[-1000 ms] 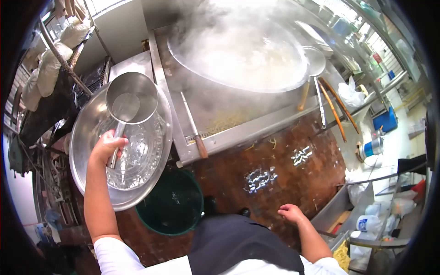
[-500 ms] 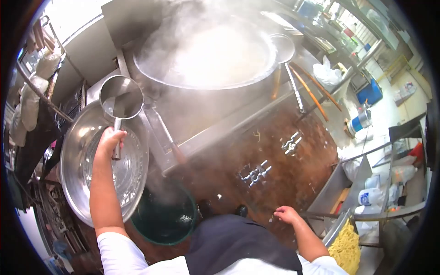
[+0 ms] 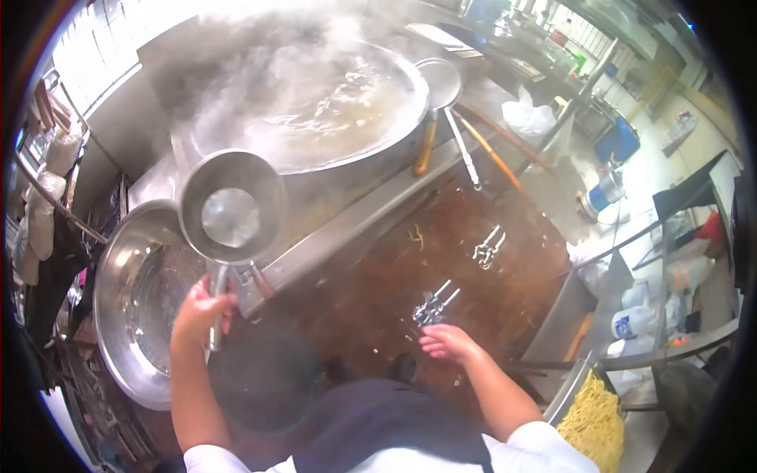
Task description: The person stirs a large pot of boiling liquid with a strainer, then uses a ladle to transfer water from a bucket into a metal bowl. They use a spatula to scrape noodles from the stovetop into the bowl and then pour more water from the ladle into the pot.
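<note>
My left hand [image 3: 206, 309] is closed around the handle of a deep metal ladle [image 3: 268, 177]. The ladle's round bowl faces up, with a little clear liquid or wet shine at its bottom. It hangs between a wide steel basin [image 3: 118, 315] on the left and a large steaming wok [image 3: 394, 142] holding cloudy liquid. Over the brown wet floor [image 3: 378, 276], my right hand [image 3: 449, 344] is held out with its fingers curled together; whether anything small is in them is hidden.
A strainer [image 3: 438, 81] and wooden-handled tools lie at the wok's right edge. Yellow noodles [image 3: 593, 422] fill a tray at the lower right. A dark green tub [image 3: 264, 386] stands below the basin. Steam blurs the upper left.
My left hand has moved the ladle right and down, away from above the basin. My right hand has moved left and up. The view has shifted, and the wok's liquid shows more clearly.
</note>
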The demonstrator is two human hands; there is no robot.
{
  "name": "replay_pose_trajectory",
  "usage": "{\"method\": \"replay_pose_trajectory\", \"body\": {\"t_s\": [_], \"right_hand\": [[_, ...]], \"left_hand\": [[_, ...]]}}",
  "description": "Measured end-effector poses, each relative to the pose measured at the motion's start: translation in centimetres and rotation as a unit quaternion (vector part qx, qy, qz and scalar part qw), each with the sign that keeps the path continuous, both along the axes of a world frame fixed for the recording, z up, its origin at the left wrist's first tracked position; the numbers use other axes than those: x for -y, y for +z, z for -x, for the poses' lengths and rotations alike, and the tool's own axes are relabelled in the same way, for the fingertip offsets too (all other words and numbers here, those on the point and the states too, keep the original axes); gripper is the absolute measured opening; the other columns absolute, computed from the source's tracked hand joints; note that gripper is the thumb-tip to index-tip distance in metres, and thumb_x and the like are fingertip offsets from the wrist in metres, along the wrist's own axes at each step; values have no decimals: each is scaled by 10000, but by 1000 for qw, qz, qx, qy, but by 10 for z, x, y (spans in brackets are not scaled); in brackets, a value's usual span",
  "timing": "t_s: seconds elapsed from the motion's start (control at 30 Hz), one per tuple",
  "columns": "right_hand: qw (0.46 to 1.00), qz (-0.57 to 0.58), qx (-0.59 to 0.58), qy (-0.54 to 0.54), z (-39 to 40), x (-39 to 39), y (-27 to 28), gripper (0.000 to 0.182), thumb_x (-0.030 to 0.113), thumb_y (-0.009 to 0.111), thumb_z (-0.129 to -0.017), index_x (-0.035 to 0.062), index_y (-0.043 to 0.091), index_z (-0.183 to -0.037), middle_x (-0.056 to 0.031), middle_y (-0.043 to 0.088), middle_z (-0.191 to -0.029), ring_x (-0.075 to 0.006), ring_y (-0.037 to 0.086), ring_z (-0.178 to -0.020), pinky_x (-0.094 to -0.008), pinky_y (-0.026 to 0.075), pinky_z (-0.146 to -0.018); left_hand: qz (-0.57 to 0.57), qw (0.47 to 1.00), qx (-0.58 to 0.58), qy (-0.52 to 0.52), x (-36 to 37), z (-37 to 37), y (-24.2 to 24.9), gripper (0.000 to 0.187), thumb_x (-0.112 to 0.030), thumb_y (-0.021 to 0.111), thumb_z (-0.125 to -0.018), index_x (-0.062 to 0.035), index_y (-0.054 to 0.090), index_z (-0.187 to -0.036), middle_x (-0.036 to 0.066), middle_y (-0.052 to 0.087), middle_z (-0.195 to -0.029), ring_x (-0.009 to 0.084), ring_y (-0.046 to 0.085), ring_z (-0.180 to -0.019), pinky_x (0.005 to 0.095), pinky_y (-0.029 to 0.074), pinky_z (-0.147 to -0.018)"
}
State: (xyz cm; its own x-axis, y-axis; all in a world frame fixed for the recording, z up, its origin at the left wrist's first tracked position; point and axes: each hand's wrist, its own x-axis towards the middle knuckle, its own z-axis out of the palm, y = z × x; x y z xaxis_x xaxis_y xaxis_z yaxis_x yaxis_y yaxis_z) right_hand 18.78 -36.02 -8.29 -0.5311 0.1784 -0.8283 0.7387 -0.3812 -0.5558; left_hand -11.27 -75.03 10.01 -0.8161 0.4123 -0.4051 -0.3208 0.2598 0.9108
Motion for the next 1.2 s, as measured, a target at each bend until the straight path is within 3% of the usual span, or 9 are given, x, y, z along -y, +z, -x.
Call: {"method": "replay_pose_trajectory", "body": {"t_s": [0.17, 0.23, 0.3, 0.4, 0.5, 0.57, 0.67, 1.0, 1.2], "right_hand": [[916, 262, -104, -286, 68, -43, -43, 311, 368, 501, -954, 94, 567, -1086, -120, 633, -1025, -264, 634, -884, -401, 522, -750], [853, 290, -87, -424, 95, -69, -64, 291, 331, 452, -966, 67, 557, -1030, -160, 617, -958, -291, 622, -816, -411, 533, -645], [767, 359, -155, -509, 116, -121, -146, 216, 277, 455, -954, 77, 535, -967, -151, 613, -940, -275, 621, -794, -392, 538, -633], [809, 273, -187, -485, 129, -148, -74, 178, 217, 466, -935, 111, 516, -801, -85, 596, -812, -226, 592, -699, -347, 531, -600], [739, 424, -231, -469, 97, -240, -91, 341, 268, 546, -921, 188, 460, -601, 37, 495, -532, -119, 485, -463, -266, 445, -432], [824, 99, -303, -469, 70, -252, -61, 331, 297, 583, -906, 199, 465, -611, 54, 477, -496, -91, 468, -415, -250, 406, -386], [813, 44, -195, -547, 5, -293, -51, 308, 320, 595, -888, 197, 480, -630, 48, 440, -485, -108, 432, -391, -243, 386, -370], [828, -44, -19, -558, -226, -233, -91, 256, 338, 481, -935, 186, 481, -730, 55, 455, -608, -102, 457, -538, -232, 359, -461], [925, -152, 198, -286, -173, -134, -79, 288, 376, 581, -879, 128, 578, -1025, -15, 594, -795, -145, 549, -571, -284, 450, -465]], "left_hand": [[189, 971, -29, -142, -129, -81, -18, 338, -104, 689, -736, -47, 539, -1033, 102, 620, -776, 217, 625, -597, 345, 509, -499], [313, 838, -370, -250, -177, -107, -51, 365, -179, 658, -769, -50, 532, -1086, 172, 655, -889, 328, 664, -760, 433, 533, -658], [361, 829, -316, -288, -238, -128, -47, 388, -223, 620, -791, -67, 521, -1132, 196, 644, -982, 367, 634, -921, 465, 501, -799], [329, 821, -372, -280, -301, -139, -84, 374, -218, 608, -801, -74, 511, -1132, 182, 651, -975, 374, 628, -919, 468, 504, -786], [282, 851, -354, -268, -334, -140, -87, 383, -224, 623, -793, -62, 512, -1121, 181, 650, -938, 357, 642, -851, 457, 512, -748], [253, 868, -336, -265, -333, -145, -97, 385, -223, 630, -787, -51, 515, -1112, 177, 650, -905, 334, 661, -781, 442, 523, -706], [147, 944, -95, -279, -301, -146, -110, 375, -204, 641, -752, -13, 536, -1057, 100, 602, -729, 174, 603, -536, 334, 497, -520], [245, 959, -8, -141, 7, -270, -206, 361, -221, 601, -706, -8, 563, -995, 159, 619, -817, 267, 631, -747, 397, 488, -673], [304, 922, 198, 137, 131, -308, -275, 258, -177, 591, -740, 5, 535, -915, 141, 590, -645, 223, 599, -498, 372, 480, -482]]}}
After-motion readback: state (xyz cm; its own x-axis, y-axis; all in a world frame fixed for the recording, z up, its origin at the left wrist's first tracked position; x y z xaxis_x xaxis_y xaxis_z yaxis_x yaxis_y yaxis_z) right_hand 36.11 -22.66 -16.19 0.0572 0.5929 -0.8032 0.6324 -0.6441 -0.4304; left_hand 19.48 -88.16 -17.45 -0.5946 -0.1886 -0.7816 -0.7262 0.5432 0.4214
